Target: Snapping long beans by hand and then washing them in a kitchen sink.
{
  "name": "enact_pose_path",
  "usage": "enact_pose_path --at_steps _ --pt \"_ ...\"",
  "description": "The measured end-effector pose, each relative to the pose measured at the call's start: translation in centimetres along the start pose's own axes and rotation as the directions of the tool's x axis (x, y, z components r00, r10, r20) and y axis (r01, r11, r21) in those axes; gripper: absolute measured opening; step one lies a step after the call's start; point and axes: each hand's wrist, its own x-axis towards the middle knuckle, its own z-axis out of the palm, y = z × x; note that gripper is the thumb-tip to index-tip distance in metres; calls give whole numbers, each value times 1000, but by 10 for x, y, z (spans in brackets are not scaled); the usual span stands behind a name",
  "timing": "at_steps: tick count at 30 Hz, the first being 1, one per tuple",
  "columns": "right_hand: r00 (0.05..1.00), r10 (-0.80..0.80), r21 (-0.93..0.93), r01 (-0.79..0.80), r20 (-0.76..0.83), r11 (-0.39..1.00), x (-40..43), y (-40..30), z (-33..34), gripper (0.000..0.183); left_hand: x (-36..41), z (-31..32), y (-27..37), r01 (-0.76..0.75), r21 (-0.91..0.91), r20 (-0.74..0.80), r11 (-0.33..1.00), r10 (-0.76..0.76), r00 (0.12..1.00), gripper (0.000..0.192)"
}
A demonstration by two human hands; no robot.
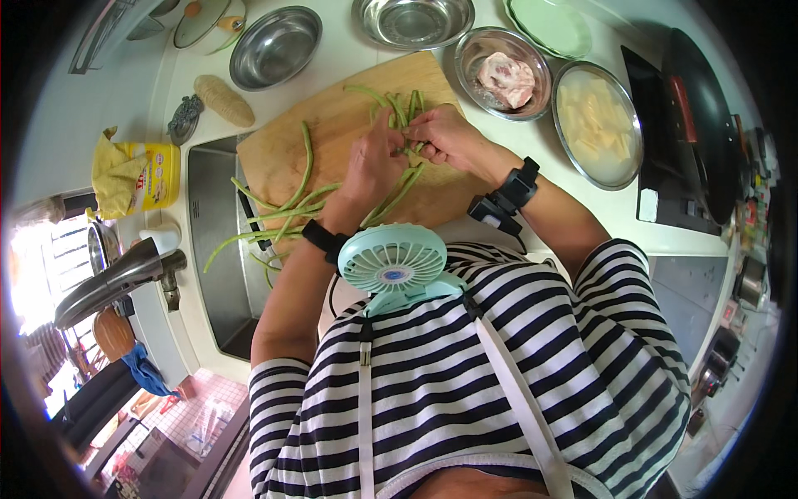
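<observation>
Both my hands meet over a wooden cutting board (274,156) that overlaps the sink's edge. My right hand (450,138) pinches a green bean piece between thumb and fingertips. Close beside it, my left hand (374,163) has its fingers bent at the same beans; whether it grips one is hard to tell. More green bean pieces (399,106) lie on the board just beyond my fingertips. Long whole green beans (307,156) are spread at the board's left, some hanging over the sink. Others pass under my left forearm, near a mint-green hand fan (393,259) hung at my chest.
Beyond the board stand two steel bowls (276,48), a bowl with raw meat (506,80) and a bowl of cut pale pieces in liquid (595,121). The sink (218,249) and faucet (118,280) are left. A wok (698,125) is at the right, by the black cooktop (667,206).
</observation>
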Motion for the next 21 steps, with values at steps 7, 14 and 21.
enact_pose_path --at_steps 7,14,21 --pt "997 -15 144 5 70 990 -1 4 0 8 12 -16 11 307 -418 -24 855 -349 937 19" --pt "977 -120 81 107 178 991 -18 0 14 16 13 -31 14 319 -576 115 753 -312 943 17" --pt "960 -215 29 213 177 977 -30 0 18 17 14 -43 38 296 -784 71 546 -395 916 19"
